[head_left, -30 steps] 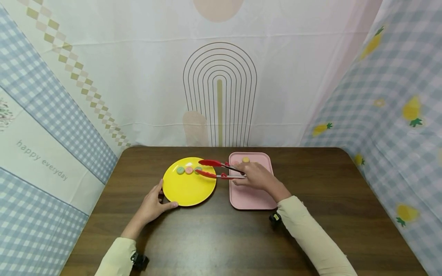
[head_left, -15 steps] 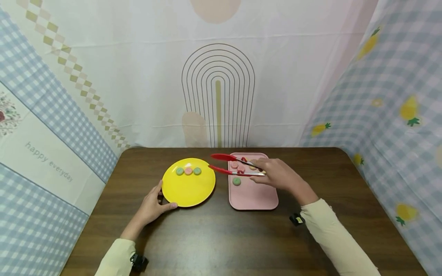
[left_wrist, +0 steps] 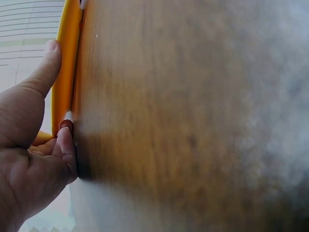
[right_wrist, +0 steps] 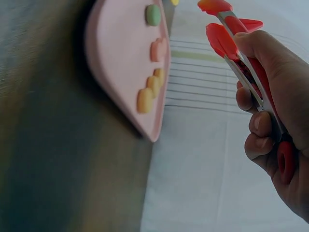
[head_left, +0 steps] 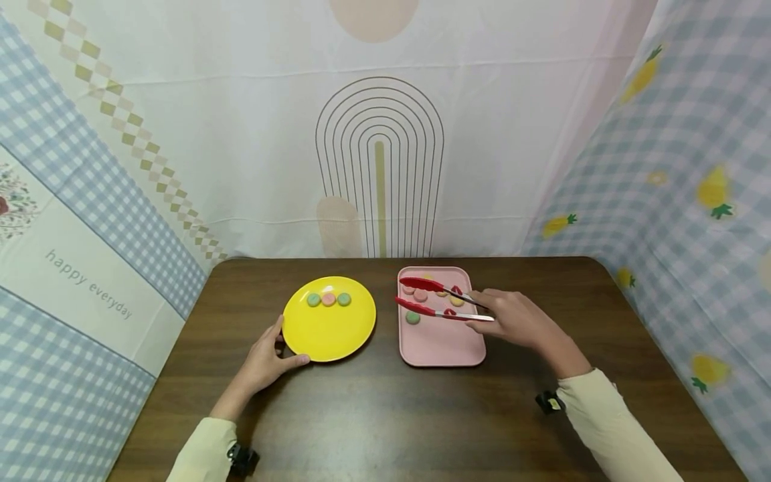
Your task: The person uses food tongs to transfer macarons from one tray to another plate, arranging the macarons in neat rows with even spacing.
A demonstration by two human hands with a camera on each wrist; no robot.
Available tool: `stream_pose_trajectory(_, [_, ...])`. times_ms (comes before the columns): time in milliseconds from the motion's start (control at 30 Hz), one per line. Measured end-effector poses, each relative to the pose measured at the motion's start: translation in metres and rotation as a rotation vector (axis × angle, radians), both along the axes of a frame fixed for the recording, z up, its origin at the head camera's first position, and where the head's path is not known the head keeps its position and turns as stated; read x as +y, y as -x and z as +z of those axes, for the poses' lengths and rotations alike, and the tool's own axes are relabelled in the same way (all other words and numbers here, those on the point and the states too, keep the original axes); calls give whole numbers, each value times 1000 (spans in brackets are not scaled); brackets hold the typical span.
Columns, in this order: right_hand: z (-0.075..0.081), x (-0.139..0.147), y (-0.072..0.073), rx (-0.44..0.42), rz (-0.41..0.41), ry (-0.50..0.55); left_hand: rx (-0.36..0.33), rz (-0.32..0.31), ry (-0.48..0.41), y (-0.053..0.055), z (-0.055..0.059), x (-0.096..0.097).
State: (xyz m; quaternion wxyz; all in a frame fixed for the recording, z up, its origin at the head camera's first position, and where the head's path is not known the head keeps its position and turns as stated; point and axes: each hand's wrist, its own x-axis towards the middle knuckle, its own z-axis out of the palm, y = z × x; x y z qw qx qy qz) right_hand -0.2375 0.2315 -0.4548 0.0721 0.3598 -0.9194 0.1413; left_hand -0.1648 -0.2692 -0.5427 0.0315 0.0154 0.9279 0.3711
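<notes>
My left hand [head_left: 265, 360] holds the yellow plate [head_left: 328, 336] by its left edge, thumb at the near rim and fingertips tucked against the underside in the left wrist view. On the plate a pink macaron [head_left: 328, 300] lies between two green macarons [head_left: 344, 299] in a row. My right hand [head_left: 512, 318] grips red-tipped tongs [right_wrist: 251, 72] over the pink tray [head_left: 442, 349]; their arms are spread, with nothing between the tips. A green macaron [head_left: 412, 317], two pink macarons [right_wrist: 157, 50] and several yellow macarons [right_wrist: 145, 100] lie on the tray, partly hidden by the tongs in the head view.
The brown wooden table [head_left: 373, 422] carries the plate and the tray, with a strip of wood between them. A patterned white cloth [head_left: 265, 167] hangs behind the far edge, and checked cloths [head_left: 680, 281] hang at the sides.
My right hand has carried the tongs rightward from above the yellow plate to above the pink tray. The right green macaron is now uncovered on the plate. My left hand stays put.
</notes>
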Motion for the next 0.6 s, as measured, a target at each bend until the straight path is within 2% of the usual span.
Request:
stream_pose_trajectory(233, [-18,13,-8,-52,-30,-2,3,-5,-5,0,1,0])
stream_pose_trajectory(367, [-28,18,-13,-114,-68,-19,5,0,-12,0,0,1])
stream_pose_trajectory(600, [-39,22,-18,-124,-71,-21,25,-2,-12,-1,-1,2])
